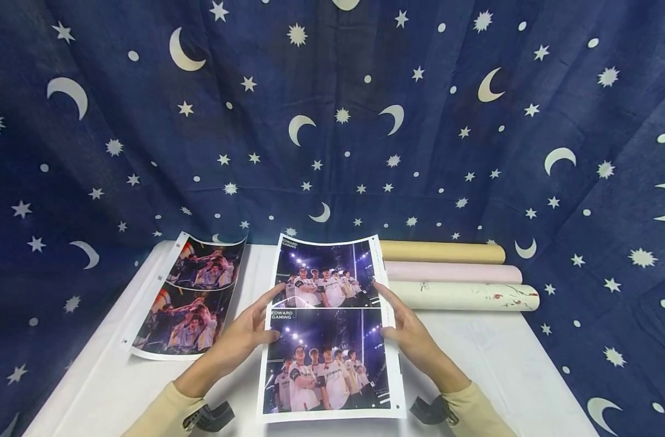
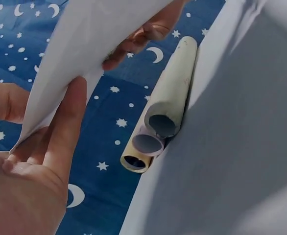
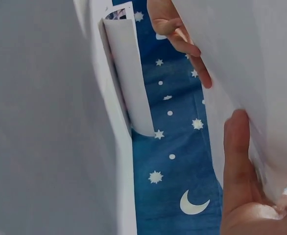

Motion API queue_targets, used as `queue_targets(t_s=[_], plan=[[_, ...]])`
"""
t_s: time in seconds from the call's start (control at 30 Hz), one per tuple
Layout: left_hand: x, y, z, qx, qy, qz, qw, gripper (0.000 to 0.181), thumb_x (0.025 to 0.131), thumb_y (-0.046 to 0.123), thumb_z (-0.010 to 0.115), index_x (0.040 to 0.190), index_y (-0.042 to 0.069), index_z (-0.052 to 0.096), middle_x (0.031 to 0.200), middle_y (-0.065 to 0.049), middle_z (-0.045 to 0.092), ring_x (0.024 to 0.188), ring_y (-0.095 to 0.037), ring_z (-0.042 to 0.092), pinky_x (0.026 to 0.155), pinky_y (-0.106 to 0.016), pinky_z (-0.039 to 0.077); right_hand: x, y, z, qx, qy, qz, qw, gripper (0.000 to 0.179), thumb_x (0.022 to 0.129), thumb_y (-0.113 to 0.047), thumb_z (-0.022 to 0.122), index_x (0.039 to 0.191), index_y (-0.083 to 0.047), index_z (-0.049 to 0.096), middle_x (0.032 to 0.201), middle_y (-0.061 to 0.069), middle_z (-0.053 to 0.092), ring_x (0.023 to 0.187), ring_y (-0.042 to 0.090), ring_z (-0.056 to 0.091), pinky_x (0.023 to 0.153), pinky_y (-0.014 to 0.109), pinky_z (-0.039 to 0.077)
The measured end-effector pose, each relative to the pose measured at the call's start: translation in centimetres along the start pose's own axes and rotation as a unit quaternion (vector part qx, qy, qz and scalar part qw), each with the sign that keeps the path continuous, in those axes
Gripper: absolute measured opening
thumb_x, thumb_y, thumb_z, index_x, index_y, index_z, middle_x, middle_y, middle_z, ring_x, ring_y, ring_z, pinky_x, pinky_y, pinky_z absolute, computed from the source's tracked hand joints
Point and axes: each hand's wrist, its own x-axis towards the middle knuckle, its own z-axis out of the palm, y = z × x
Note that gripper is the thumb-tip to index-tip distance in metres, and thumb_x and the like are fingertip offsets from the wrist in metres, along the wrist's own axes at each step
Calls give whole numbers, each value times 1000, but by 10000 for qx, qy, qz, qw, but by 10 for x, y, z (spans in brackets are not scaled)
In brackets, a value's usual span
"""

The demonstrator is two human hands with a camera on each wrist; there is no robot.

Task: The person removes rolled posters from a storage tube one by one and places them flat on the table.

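Observation:
A glossy printed sheet (image 1: pixel 327 358) bears two copies of a group photo, one above the other, with "EDWARD GAMING" lettering. It is held up over the white table, its white back showing in both wrist views. My left hand (image 1: pixel 249 328) pinches the left edge, thumb on the front and fingers behind. On the opposite edge my right hand (image 1: pixel 411 331) grips likewise, its thumb on the printed side. In the left wrist view the left hand (image 2: pixel 40 152) has fingers against the sheet's back (image 2: pixel 89 44). The right wrist view shows the right hand (image 3: pixel 246 181) doing the same.
Another printed sheet (image 1: pixel 187 297), its edges curling, lies at the table's left. Three rolls lie at the back right: yellow (image 1: pixel 447 251), pink (image 1: pixel 458 272) and cream with a floral pattern (image 1: pixel 474 297). A dark blue moon-and-star cloth (image 1: pixel 343 170) hangs behind the white table (image 1: pixel 474 370).

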Motion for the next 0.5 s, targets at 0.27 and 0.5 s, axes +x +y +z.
queue_targets(t_s=[0.27,0.5], plan=[[-4,10,-3,450,378,294,9978,91,81,-7,59,158,21,18,167,-9,-4,152,-34,-14,119,-61,-5,0,-2,3,14,30,-363,9993,84,85,7,57,157,-10,18,165,19,8,132,-3,45,109,29,43],[0,18,-7,1043,923,399,9895,89,81,-7,61,157,17,22,166,-15,5,142,-40,35,117,-57,29,8,-6,6,416,179,-339,9984,81,87,15,47,157,-8,14,159,28,17,111,12,66,88,37,58]])
